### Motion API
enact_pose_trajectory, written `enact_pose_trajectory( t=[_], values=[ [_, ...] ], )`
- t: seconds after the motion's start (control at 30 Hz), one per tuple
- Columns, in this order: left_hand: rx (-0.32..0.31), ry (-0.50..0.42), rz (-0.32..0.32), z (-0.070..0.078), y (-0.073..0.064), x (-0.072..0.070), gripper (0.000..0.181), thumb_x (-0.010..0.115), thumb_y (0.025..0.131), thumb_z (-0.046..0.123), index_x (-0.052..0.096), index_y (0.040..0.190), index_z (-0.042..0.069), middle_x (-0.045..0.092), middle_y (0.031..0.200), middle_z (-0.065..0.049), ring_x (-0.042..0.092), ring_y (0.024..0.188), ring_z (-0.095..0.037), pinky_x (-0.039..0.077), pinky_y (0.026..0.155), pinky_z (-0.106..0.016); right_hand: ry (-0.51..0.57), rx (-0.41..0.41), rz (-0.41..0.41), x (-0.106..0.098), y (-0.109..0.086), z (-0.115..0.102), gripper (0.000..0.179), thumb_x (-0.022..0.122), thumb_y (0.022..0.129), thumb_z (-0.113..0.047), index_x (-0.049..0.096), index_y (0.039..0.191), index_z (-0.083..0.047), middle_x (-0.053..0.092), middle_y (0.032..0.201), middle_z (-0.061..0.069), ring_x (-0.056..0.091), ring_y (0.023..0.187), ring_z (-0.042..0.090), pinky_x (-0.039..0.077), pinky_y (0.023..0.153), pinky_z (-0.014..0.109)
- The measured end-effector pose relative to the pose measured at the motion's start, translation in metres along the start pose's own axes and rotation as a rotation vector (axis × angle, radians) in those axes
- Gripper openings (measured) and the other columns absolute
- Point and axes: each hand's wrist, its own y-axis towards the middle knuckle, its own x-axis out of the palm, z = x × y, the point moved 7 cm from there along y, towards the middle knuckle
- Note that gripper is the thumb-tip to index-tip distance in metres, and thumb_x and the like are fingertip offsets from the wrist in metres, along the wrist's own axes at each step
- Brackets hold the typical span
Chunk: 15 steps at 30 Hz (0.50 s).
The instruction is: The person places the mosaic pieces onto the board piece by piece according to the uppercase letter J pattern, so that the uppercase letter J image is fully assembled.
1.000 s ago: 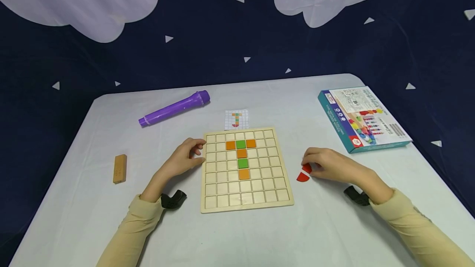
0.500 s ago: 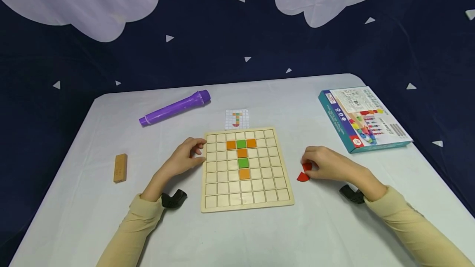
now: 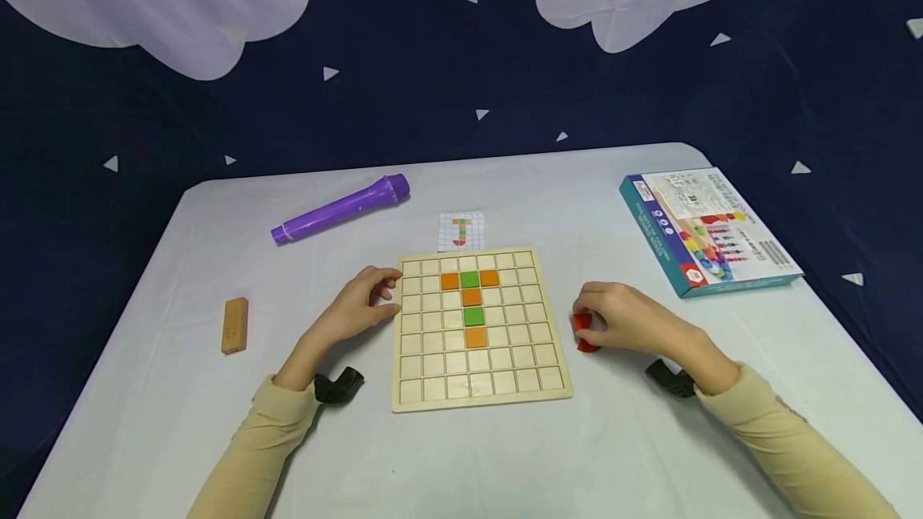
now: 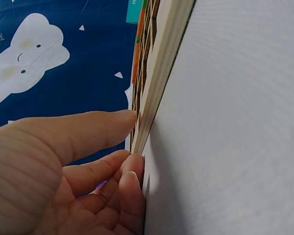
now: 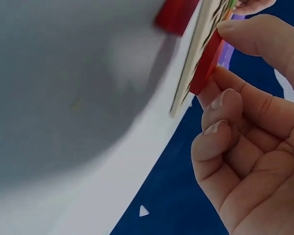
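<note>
My right hand (image 3: pixel 630 319) pinches a red quarter-circle tile (image 5: pixel 207 63) between thumb and fingertips, lifted off the white table. Just below it lies a second red quarter-circle tile (image 3: pixel 587 347), partly hidden by the fingers and blurred in the right wrist view. To the left is a square wooden grid board (image 3: pixel 481 404). Orange tiles and green tiles form a T shape in its squares, such as the green tile (image 3: pixel 473 316) and the lowest orange tile (image 3: pixel 476 337). My left hand (image 3: pixel 353 307) rests with relaxed fingers at the board's left edge, thumb touching it.
A small pattern card (image 3: pixel 461 231) lies behind the board, showing a coloured J shape. A purple microphone-shaped toy (image 3: pixel 342 209) is at the back left, and a wooden block (image 3: pixel 234 326) at the left. A flat toy box (image 3: pixel 710 231) sits at the back right.
My right hand has picked up one red tile and moved slightly left with it, over the second red tile. The left hand and the board have stayed put.
</note>
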Motion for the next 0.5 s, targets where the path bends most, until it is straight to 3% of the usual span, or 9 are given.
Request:
enact_pose_trajectory(
  t=[0.5],
  values=[
    [0.008,-0.005,0.005,-0.003,0.000,-0.001,0.049,0.067,0.080,0.001,0.051,0.125,-0.007,0.054,0.103,-0.017,0.052,0.087,-0.021,0.040,0.068,-0.021,-0.021,-0.111,0.009,0.003,0.020,-0.036,0.012,0.074,0.075,-0.017,0.064,0.078,-0.014,0.056,0.075,-0.006,0.039,0.062,0.000,0.036,0.055,0.014]
  ],
)
